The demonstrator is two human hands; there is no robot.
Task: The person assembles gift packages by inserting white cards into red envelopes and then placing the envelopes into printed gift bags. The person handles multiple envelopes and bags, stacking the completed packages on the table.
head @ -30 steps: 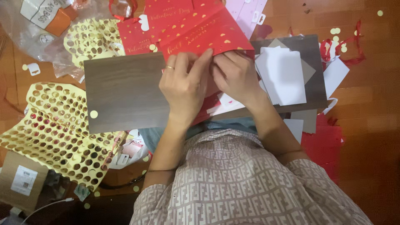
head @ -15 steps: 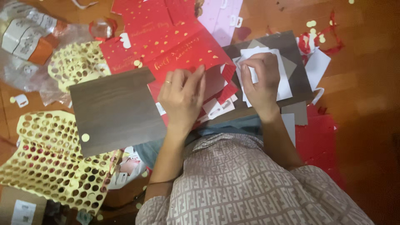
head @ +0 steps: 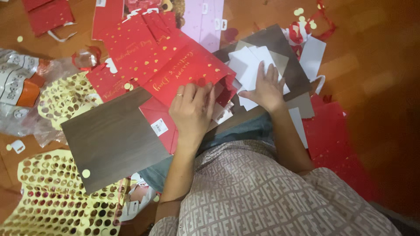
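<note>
- Left hand (head: pixel 191 109) flat on a red paper gift bag (head: pixel 183 76), fingers together and pressing it down onto a dark wood-grain board (head: pixel 109 140); a ring on one finger.
- Bag of smooth matte card, scattered with small gold hearts and gold script, folded flat, a white sticker near its lower corner.
- Right hand (head: pixel 264 87) spread open, palm down, resting on a loose stack of white card sheets (head: pixel 247 72); nothing pinched.
- White sheets plain, rectangular, fanned at angles over a second brown board (head: pixel 284 48) and a grey-beige sheet.
- More red bags (head: pixel 124 30) of the same print lying beyond, overlapping; a pale pink one (head: pixel 203 19) just behind.
- Gold foil sheets (head: pixel 48 196) punched full of round holes at the near left, shiny and lace-like; loose gold discs strewn about.
- Crumpled clear plastic wrapping (head: pixel 26 94) at the far left.
- Red ribbon scraps (head: pixel 313 28) and a red sheet at the right.
- All spread on a polished reddish-brown wooden floor (head: pixel 372 78), glossy with soft reflections.
</note>
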